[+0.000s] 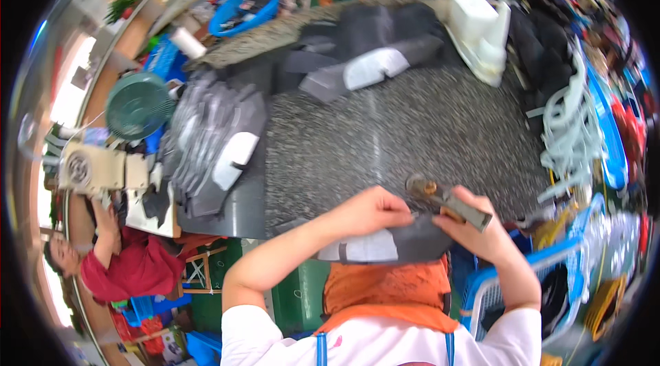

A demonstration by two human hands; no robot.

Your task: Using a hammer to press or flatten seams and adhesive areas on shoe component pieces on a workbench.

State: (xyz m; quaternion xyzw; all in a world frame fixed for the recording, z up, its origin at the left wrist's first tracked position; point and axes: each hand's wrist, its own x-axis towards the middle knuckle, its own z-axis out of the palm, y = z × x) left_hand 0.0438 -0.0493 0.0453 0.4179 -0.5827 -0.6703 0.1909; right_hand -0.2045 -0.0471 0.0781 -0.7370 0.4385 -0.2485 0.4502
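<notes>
The left hand (375,211) pinches a grey cut piece (385,242) on the speckled surface (412,132); the right hand (474,225) grips a tool (450,202). Grey stacks (213,139) lie at ten o'clock.

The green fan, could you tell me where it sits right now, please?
In the head view the green fan stands at the far left of the speckled worktable, beside the fanned stack of grey cut pieces and above the sewing machine.

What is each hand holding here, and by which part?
The right hand grips a metal tool by its handle. The left hand pinches the top edge of a grey fabric piece.
</notes>
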